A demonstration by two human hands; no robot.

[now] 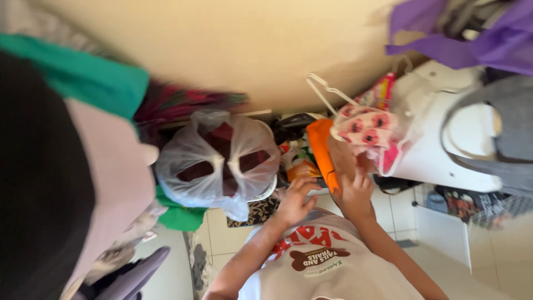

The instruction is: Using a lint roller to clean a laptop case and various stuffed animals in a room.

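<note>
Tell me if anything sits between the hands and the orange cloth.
Nothing visible does. The right hand is already on the orange cloth, at its lower edge. The left hand is just beside it with open space between. The white plastic bag hangs off to the side.

You have one head-worn view, looking steeply down, tilted. It sits close over your hands, cream wall (222, 55) toward 12 o'clock.
</note>
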